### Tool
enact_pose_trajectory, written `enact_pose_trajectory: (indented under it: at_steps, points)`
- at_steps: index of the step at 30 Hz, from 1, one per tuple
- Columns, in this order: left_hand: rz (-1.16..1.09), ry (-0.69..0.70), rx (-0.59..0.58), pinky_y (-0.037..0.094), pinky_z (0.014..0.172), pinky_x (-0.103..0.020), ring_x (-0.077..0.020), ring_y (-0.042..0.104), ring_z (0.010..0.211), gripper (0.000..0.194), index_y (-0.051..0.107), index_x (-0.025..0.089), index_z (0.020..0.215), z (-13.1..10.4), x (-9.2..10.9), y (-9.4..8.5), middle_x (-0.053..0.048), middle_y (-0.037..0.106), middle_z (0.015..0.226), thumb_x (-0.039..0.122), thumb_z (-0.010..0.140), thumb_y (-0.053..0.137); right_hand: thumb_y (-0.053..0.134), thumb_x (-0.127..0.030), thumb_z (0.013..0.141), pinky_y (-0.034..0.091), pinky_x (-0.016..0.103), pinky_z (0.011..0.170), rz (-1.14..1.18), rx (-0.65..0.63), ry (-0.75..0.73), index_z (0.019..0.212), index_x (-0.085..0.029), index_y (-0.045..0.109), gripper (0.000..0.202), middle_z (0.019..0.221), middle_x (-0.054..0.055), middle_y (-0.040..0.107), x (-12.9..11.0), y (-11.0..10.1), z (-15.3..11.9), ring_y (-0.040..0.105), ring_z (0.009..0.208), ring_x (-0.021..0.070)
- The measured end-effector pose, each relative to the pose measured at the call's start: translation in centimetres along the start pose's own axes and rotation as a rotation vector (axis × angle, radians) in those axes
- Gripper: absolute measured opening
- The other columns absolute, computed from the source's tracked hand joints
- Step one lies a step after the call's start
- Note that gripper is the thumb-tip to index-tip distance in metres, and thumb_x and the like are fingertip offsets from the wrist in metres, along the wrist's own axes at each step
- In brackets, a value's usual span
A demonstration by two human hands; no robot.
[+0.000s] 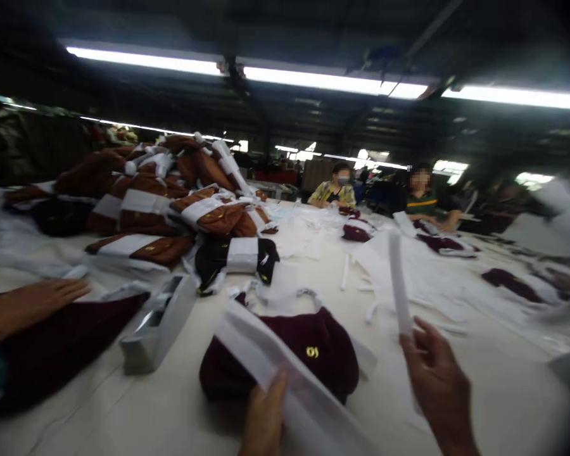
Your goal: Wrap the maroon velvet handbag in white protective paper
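A maroon handbag (308, 345) with gold-coloured lettering lies on the table in front of me. My left hand (266, 408) is closed on a wide white paper strip (256, 345), thumb on top. That strip slants across the left and front of the handbag, hiding part of it. To the right of the bag, my right hand (437, 373) is raised and pinches a narrow white strip (399, 278) that stands upright from the fingers. The bag's handle, partly wrapped in white, lies behind it.
A co-worker's hand (38, 307) rests on another maroon piece (66, 342) at left. Beside it stands a grey tape-dispenser-like box (156, 326). Brown bags with white wraps (142, 202) are piled behind, near a black bag (237, 256). Loose white sheets (422, 291) cover the right.
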State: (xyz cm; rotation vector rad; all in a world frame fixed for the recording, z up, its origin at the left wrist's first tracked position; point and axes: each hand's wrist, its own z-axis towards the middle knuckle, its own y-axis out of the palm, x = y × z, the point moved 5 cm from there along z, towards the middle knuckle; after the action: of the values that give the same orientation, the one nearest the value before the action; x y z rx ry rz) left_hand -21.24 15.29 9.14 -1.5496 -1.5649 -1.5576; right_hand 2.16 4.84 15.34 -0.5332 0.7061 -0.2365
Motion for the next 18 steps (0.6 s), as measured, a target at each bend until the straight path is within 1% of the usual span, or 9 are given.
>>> enact_pose_trajectory:
  at_steps: [1,2,4,5,7,9,11,15,18]
  points:
    - [-0.023,-0.032,0.036,0.049,0.06,-0.031,-0.0235,0.062,0.073,0.039,0.06,0.015,0.095,-0.1,-0.7,0.2,-0.008,0.065,0.08,0.044,0.069,0.06,0.048,-0.047,0.078,0.051,0.029,0.064,0.041,-0.034,-0.086,0.117,-0.026,0.048,0.044,0.095,0.004,0.064,-2.6,-1.3,-0.6,0.062,0.076,0.0193]
    - [-0.088,-0.075,0.064,0.047,0.056,-0.028,-0.0219,0.061,0.069,0.039,0.059,0.012,0.094,-0.1,-1.4,0.4,-0.008,0.064,0.076,0.042,0.069,0.061,0.052,-0.048,0.076,0.051,0.027,0.06,0.063,-0.049,-0.23,0.11,-0.028,0.053,0.039,0.089,0.003,0.065,-5.2,-2.3,-1.4,0.063,0.072,0.0188]
    - [-0.165,-0.131,0.068,0.043,0.05,-0.024,-0.018,0.058,0.06,0.038,0.057,0.009,0.094,0.0,-2.4,1.2,-0.006,0.061,0.069,0.038,0.069,0.062,0.053,-0.038,0.079,0.051,0.027,0.066,0.185,-0.258,-0.525,0.109,-0.028,0.052,0.032,0.092,0.003,0.064,-9.3,-2.3,-4.1,0.062,0.077,0.018]
    - [-0.207,-0.152,0.073,0.041,0.049,-0.023,-0.0164,0.056,0.058,0.037,0.056,0.009,0.093,-0.1,-2.7,1.5,-0.005,0.06,0.068,0.035,0.069,0.062,0.052,-0.033,0.081,0.051,0.027,0.067,0.229,-0.33,-0.627,0.11,-0.026,0.051,0.031,0.091,0.004,0.064,-10.4,-1.7,-5.7,0.061,0.078,0.0175]
    - [-0.286,-0.163,0.069,0.041,0.051,-0.021,-0.0145,0.056,0.061,0.032,0.055,0.01,0.094,-0.8,-2.9,1.9,-0.005,0.06,0.073,0.029,0.069,0.061,0.047,-0.025,0.083,0.051,0.027,0.069,0.25,-0.408,-0.701,0.113,-0.022,0.049,0.029,0.092,0.006,0.063,-10.7,0.2,-8.2,0.06,0.081,0.0172]
    - [-0.366,-0.15,0.033,0.042,0.057,-0.021,-0.0146,0.057,0.07,0.029,0.056,0.012,0.094,-1.6,-2.8,1.9,-0.004,0.061,0.08,0.023,0.067,0.061,0.046,-0.021,0.084,0.051,0.03,0.07,0.202,-0.398,-0.69,0.114,-0.019,0.048,0.03,0.095,0.009,0.061,-9.6,2.1,-9.5,0.059,0.083,0.0184]
    - [-0.427,-0.139,0.003,0.043,0.061,-0.021,-0.0146,0.057,0.074,0.024,0.057,0.014,0.089,-2.3,-2.7,1.6,-0.004,0.061,0.082,0.018,0.066,0.059,0.047,-0.018,0.083,0.051,0.033,0.074,0.186,-0.399,-0.726,0.115,-0.019,0.049,0.032,0.099,0.01,0.06,-8.6,3.2,-10.2,0.057,0.088,0.0199]
    - [-0.493,-0.156,-0.008,0.044,0.061,-0.022,-0.0133,0.057,0.068,0.015,0.055,0.014,0.078,-3.1,-2.6,0.8,-0.001,0.06,0.073,0.011,0.063,0.056,0.048,-0.011,0.081,0.051,0.033,0.075,0.245,-0.449,-0.808,0.113,-0.02,0.051,0.034,0.097,0.008,0.061,-8.0,2.7,-10.7,0.057,0.09,0.0193]
    - [-0.519,-0.14,-0.044,0.047,0.064,-0.023,-0.0157,0.06,0.076,0.023,0.055,0.016,0.089,-3.2,-1.9,0.7,-0.002,0.062,0.082,0.016,0.067,0.06,0.046,-0.011,0.081,0.051,0.033,0.076,0.251,-0.449,-0.76,0.111,-0.02,0.052,0.032,0.098,0.009,0.061,-8.1,1.6,-10.8,0.058,0.092,0.0193]
